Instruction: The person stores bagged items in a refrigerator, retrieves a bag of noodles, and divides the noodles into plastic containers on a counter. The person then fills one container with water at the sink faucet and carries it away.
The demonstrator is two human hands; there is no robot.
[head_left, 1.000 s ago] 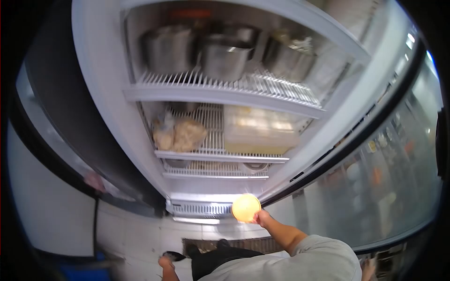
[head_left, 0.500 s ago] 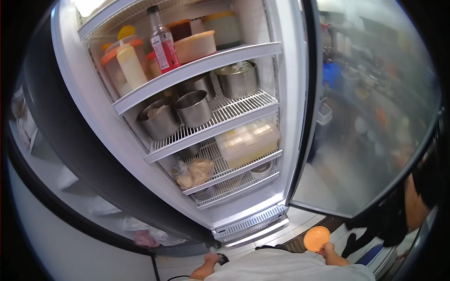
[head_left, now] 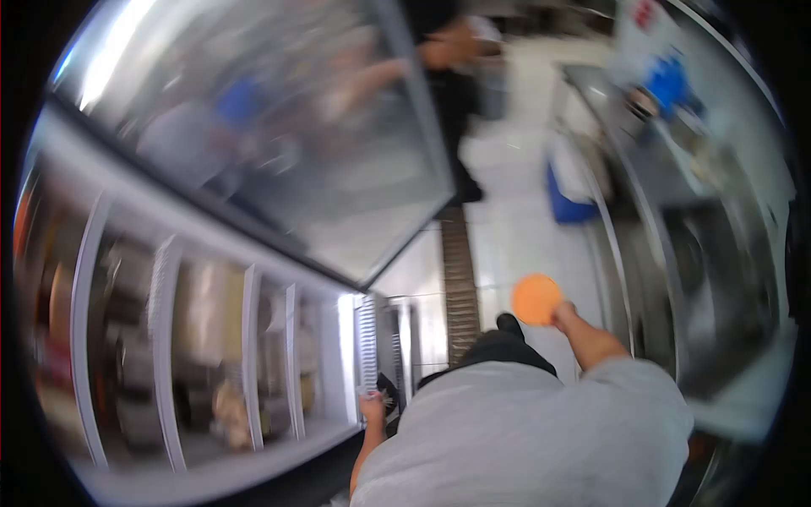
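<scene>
Orange disc: one, round, held out over the pale floor, just right of the drain grate.
Right hand: one, fingers closed on the edge of the orange disc.
Grey shirt: one, seen from above, behind the orange disc.
Dark shoe: one in sight, near the orange disc.
Left hand: one, low beside the fridge, right by one dark object — too blurred to tell whether gripping it.
Shelf edges: four, pale, with blurred goods between; cannot count those.
Glass door: one, swung open.
Person: one beyond the glass door, dark-clothed, forearm bent.
Steel counter: along the right side — one blue bag on top, one blue container beside the base.
</scene>
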